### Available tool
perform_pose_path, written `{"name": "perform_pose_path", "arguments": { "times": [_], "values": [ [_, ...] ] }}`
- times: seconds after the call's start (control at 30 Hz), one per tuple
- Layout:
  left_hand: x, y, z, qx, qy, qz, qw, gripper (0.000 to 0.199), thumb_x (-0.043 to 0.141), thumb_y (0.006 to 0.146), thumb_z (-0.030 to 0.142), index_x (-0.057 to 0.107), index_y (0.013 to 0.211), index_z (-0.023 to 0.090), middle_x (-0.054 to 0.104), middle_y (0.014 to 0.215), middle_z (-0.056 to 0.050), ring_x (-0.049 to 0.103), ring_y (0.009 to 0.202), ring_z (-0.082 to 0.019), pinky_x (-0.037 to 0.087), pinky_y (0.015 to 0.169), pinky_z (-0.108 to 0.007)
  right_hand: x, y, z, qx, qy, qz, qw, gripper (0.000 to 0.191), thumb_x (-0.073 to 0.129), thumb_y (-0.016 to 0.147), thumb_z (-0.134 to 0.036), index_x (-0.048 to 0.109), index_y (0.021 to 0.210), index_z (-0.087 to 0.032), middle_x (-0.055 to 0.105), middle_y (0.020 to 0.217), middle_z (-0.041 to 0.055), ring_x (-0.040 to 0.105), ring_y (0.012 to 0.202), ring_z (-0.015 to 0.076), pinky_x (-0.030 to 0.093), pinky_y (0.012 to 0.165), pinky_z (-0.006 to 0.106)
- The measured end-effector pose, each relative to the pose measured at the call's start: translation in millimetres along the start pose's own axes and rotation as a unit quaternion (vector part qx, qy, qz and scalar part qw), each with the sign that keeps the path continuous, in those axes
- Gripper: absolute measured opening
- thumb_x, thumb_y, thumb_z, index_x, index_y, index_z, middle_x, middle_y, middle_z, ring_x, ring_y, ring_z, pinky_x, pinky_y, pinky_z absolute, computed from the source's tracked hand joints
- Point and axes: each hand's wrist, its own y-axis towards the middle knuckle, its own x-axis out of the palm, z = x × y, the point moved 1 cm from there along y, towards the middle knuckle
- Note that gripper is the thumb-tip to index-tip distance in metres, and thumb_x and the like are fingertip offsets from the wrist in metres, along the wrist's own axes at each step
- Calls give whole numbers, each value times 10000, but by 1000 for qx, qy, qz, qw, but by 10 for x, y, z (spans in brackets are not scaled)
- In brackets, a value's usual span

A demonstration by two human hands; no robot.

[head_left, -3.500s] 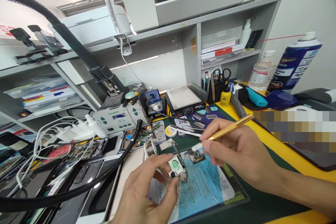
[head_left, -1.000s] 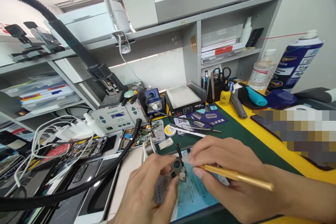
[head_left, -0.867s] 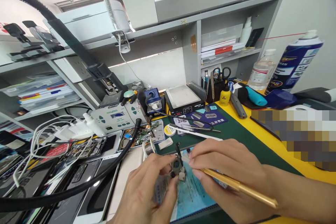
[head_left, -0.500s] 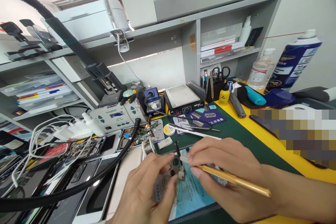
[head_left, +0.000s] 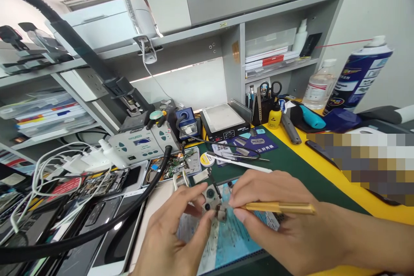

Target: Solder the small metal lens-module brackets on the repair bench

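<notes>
My left hand (head_left: 176,228) pinches a small phone camera module (head_left: 211,195) between thumb and fingertips. Two round dark lenses show on its grey face, and short flex connectors stick out from it. My right hand (head_left: 284,224) grips a craft knife with a gold handle (head_left: 281,208), held like a pen. Its pale flat tip (head_left: 226,205) is at the module's right side; whether it touches cannot be made out. Beneath both hands lies a blue and white work mat (head_left: 236,241), partly covered by them.
Left stand phones (head_left: 118,228), a tray of circuit boards (head_left: 194,159) and a black hose (head_left: 142,207). A hot air station (head_left: 142,146) and a heating plate (head_left: 224,118) are behind. A white stick (head_left: 242,164), a yellow bottle (head_left: 274,117) and a spray can (head_left: 355,77) sit farther right.
My left hand has turned the camera module so both lenses face up more plainly, and moved it slightly left. The knife's handle has swung to a more level angle.
</notes>
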Motion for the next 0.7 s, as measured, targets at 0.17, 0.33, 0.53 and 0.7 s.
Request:
{"name": "perform_pose_path", "arguments": {
  "times": [0.17, 0.33, 0.53, 0.7],
  "values": [
    [-8, -21, -5, -3, -3, 8, 1000, 387, 664, 957, 162, 618, 1320, 289, 713, 944, 36, 722, 737, -87, 614, 715, -182, -2, 6, -7, 12, 6, 16, 1000, 262, 621, 834, -12, 648, 1010, -204, 770, 827, 45, 755, 751, 183, 582, 665, 273],
    [-4, -23, -15, 0, 6, 24, 1000, 385, 664, 957, 165, 615, 1322, 277, 709, 941, 26, 719, 748, -95, 617, 729, -195, -20, 19, 25, 77, 36, 55, 995, 204, 624, 865, -30, 652, 972, -202, 721, 794, 52, 720, 695, 188, 593, 659, 310],
    [-2, 19, 17, 34, 29, 12, 999, 400, 658, 958, 142, 601, 1338, 250, 706, 932, 6, 712, 784, -113, 605, 731, -200, -3, 17, 21, 60, 20, 49, 997, 167, 624, 884, -33, 661, 969, -172, 738, 795, 69, 727, 716, 181, 578, 658, 292],
    [9, 2, 5, 43, 30, 14, 999, 402, 660, 957, 137, 592, 1341, 235, 699, 932, 3, 701, 792, -118, 595, 736, -208, 10, 16, 30, 88, 38, 47, 994, 133, 638, 908, -63, 662, 941, -190, 732, 787, 49, 715, 696, 171, 568, 645, 286]
  ]
}}
